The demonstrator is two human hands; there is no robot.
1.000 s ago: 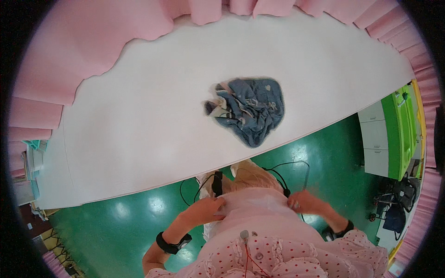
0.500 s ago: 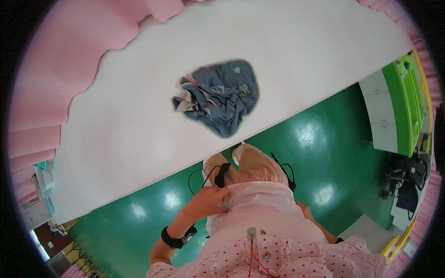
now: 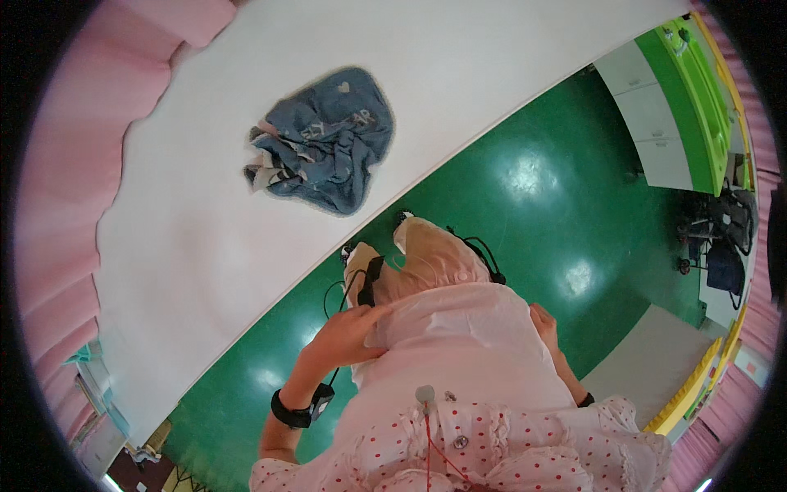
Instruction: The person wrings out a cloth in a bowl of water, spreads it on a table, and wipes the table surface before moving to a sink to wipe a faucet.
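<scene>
At the left side of my waist, my left hand [image 3: 344, 334] is closed on the white shirt [image 3: 463, 328] near its hem, with the fingertips partly hidden by cloth. My right hand [image 3: 547, 326] is curled against the shirt's other side, its fingers only partly visible. On the white table [image 3: 205, 221] ahead of me lies a crumpled dark blue denim garment [image 3: 336, 148] with pale lettering and a small heart. Its left end is bunched and shows lighter fabric. Neither hand touches it.
Pink curtains [image 3: 70, 205] hang along the table's far left side. Green floor [image 3: 525, 205] lies to the right, with a green-topped white cabinet [image 3: 660, 135] beyond. A dark folded stroller-like cart [image 3: 721, 238] stands near a grey panel with a yellow edge [image 3: 648, 361]. Black cables [image 3: 484, 250] hang by my legs.
The view has turned, so the table and denim garment sit further up and left. My right hand has come into fuller view beside the shirt. My left hand stays at the shirt.
</scene>
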